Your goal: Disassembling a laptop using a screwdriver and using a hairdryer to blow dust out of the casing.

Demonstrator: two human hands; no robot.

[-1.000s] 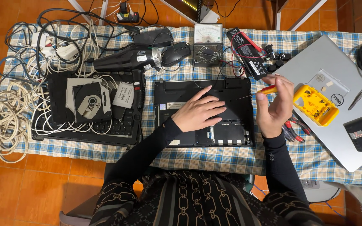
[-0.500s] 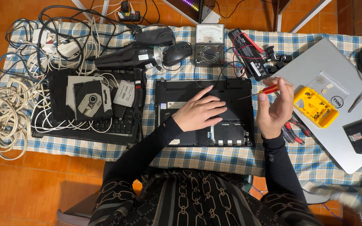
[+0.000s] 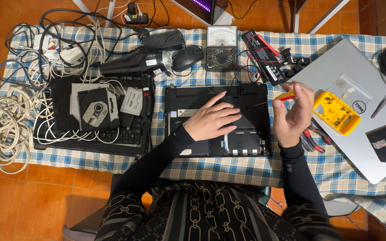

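Note:
An upside-down black laptop (image 3: 182, 96) lies in the middle of the checked tablecloth. My left hand (image 3: 214, 119) rests flat on its underside, fingers spread. My right hand (image 3: 293, 114) hovers just off the laptop's right edge and grips a small screwdriver (image 3: 283, 96) with a yellow and red handle; its thin shaft points left over the laptop. Right of that hand a yellow parts tray (image 3: 337, 112) with small screws sits on a closed silver laptop (image 3: 358, 151).
A second opened laptop (image 3: 59, 100) at left carries an optical drive (image 3: 95, 108), a drive module and cables. Behind are a black blower (image 3: 132, 63), a mouse (image 3: 188, 57), an analogue multimeter (image 3: 220, 44) and a battery pack (image 3: 264, 61). Coiled cables (image 3: 3, 129) lie far left; pliers (image 3: 311, 139) beside my right wrist.
My right hand has shifted the screwdriver slightly in its fingers. My left hand stays flat on the laptop's underside.

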